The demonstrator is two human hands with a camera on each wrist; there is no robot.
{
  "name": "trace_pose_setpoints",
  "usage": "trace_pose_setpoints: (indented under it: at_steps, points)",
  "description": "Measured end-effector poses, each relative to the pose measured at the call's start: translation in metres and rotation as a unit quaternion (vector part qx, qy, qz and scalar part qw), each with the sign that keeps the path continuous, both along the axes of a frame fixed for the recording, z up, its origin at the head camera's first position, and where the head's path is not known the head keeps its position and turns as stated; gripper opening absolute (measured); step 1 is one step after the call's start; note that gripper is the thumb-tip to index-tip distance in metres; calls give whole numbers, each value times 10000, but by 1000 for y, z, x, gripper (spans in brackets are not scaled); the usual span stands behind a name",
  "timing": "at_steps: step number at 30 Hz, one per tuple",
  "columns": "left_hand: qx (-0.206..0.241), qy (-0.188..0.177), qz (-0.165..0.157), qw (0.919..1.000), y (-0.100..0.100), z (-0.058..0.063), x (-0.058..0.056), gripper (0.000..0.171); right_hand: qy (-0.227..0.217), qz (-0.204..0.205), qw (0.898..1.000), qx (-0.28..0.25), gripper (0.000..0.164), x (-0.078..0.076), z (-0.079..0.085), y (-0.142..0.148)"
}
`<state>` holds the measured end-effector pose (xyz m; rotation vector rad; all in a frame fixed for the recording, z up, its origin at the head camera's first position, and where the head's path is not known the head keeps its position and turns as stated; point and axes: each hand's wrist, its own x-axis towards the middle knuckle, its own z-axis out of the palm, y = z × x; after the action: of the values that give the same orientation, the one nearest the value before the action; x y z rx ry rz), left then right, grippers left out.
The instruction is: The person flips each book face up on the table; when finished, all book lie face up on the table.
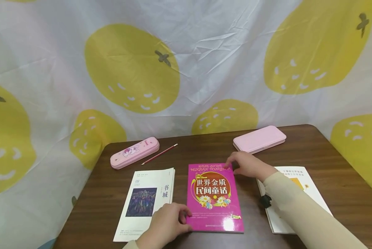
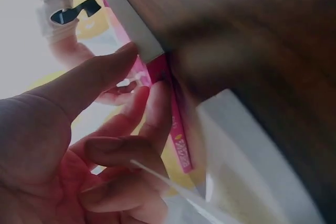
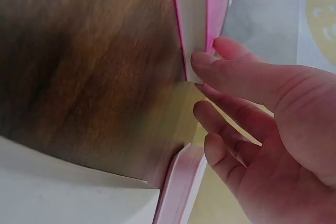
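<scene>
A pink storybook (image 1: 215, 221) with Chinese lettering and flowers on its cover lies flat in the middle of the table. At its lower left corner my left hand (image 1: 168, 221) pinches it; in the left wrist view the thumb is at the page edge and the fingers (image 2: 159, 103) are at the spine. My right hand (image 1: 247, 164) grips the upper right corner, and the right wrist view shows its thumb against the pages with the index finger over the cover. The other right fingers (image 3: 218, 124) are bent away from the book.
A white book (image 1: 143, 230) with a dark picture lies to the left. Another white book (image 1: 311, 188) is partly under the right forearm. Behind are a pink rabbit pencil case (image 1: 134, 153), a red pencil (image 1: 159, 154) and a plain pink case (image 1: 259, 138). A lemon-print cloth (image 1: 213, 69) hangs behind the table.
</scene>
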<state>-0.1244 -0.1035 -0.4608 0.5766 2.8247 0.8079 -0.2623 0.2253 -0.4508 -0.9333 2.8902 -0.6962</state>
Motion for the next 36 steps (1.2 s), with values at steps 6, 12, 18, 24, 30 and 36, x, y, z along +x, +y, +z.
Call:
trace_pose_setpoints:
  at_steps: [6,12,18,24,30,36]
  points:
    - [-842,120,-55,9964,11,12,4,23,404,-33,9991,84,27,18,2,13]
    - [-938,363,-572,9933,38,16,-2,17,184,-560,9982,-120,24,45,11,56]
    - [-725,569,-1068,9900,76,14,-10,22,-137,-1429,9896,-11,25,62,6,110]
    - [-545,420,-2060,9761,117,12,-17,30,-472,-2032,9779,125,28,67,-4,160]
    - [-760,442,-2298,9692,159,6,-17,39,-770,-2249,9713,63,35,70,-15,194]
    - [-1095,537,-2042,9713,193,-1,-4,51,-623,-1935,9791,-70,39,70,-19,212]
